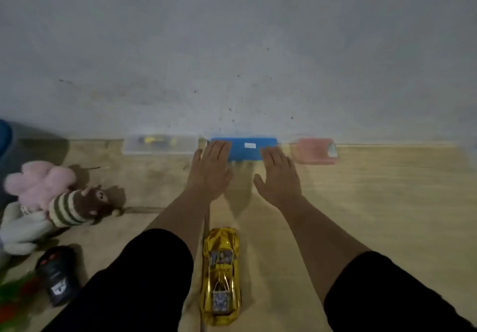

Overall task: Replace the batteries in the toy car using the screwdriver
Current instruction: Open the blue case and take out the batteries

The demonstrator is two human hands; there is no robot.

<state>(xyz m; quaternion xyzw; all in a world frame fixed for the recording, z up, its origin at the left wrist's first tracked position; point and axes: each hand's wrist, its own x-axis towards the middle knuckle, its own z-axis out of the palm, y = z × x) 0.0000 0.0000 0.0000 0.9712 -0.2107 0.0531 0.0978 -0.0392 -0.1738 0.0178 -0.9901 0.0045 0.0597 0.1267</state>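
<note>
The gold toy car [221,276] lies on the wooden floor [374,202], between the person's two forearms and well behind the hands, its nose pointing toward them. Both hands reach forward with straight, flat fingers and hold nothing: the left hand [211,170] and the right hand [278,174] hang palm down, side by side but apart. Their fingertips overlap the near edge of a blue box [245,147] that sits against the wall [232,47]; whether they touch it cannot be told. Just left of the left hand, along the same wall, is a clear box [160,143] with something yellow inside, and just right of the right hand a pink box [313,151]. Far to the left of the left hand lie stuffed toys [51,197], and nearer the person a black remote control [58,275].
</note>
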